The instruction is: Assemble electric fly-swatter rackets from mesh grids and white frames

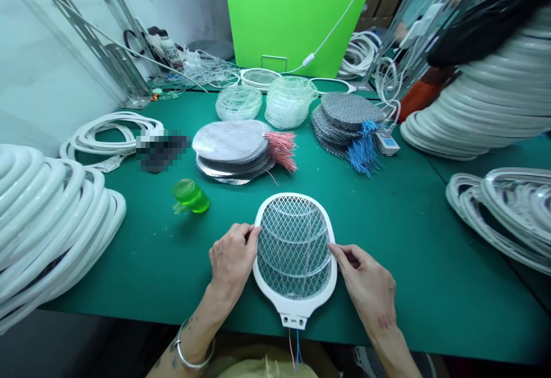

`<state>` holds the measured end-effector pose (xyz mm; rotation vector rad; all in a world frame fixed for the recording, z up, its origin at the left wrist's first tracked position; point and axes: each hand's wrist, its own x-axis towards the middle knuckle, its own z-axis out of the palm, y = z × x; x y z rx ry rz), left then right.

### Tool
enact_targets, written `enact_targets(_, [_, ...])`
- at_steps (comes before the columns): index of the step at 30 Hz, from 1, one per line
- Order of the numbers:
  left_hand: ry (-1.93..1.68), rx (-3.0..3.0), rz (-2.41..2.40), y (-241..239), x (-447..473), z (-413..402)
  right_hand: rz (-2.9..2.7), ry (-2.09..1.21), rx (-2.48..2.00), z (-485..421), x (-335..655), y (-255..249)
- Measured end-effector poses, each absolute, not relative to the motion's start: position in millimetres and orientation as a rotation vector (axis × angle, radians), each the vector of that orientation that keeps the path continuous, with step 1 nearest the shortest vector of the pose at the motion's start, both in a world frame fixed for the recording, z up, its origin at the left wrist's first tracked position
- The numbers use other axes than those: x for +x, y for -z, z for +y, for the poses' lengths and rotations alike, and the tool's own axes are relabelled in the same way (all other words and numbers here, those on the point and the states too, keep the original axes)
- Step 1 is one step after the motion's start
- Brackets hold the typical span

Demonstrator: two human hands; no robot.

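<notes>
1. Because the left hand (235,254) and the right hand (368,283) pinch opposite sides of it, the white racket head (296,246) looks evenly steadied; thumbs and fingers are closed on the edge, palms empty, and mostly off the mesh.

2. Racket head sits at the near middle of the table (150,275), neck toward the person, probably for easy sight and reach of both sides. Cannot tell whether it rests fully flat.

3. A pink wire (291,346) and a blue wire (298,346) hang from the neck past the table edge, which likely keeps them clear of the fingers.

4. Beyond: silvery mesh sheets (232,140) with red wires (282,149), darker mesh sheets (344,117) with blue wires (362,151). Wire ends bunched on one side (perhaps to limit tangling).

5. White rings stacked left (55,223) and right (486,97), seemingly to leave the middle for handwork.
</notes>
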<state>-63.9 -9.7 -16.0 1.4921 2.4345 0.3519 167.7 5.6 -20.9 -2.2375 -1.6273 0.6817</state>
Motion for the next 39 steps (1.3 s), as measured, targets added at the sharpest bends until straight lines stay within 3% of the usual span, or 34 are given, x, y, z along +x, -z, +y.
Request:
enact_targets(6, [-0.361, 1.468, 2.447, 16, -64, -10, -1.689, -0.546, -2.339, 5, 164, 20])
enact_targets(13, [-0.492, 1.391, 2.317, 18, -69, -15, -1.532, -0.84, -2.28, -1, 170, 15])
enact_targets(32, [-0.333, 1.402, 2.432, 19, -62, -21, -1.569, -0.4, -2.328, -17, 152, 32])
enact_targets(39, [-0.378, 1.402, 2.394, 18, -65, -27, -1.593, -0.484, -2.232, -23, 154, 30])
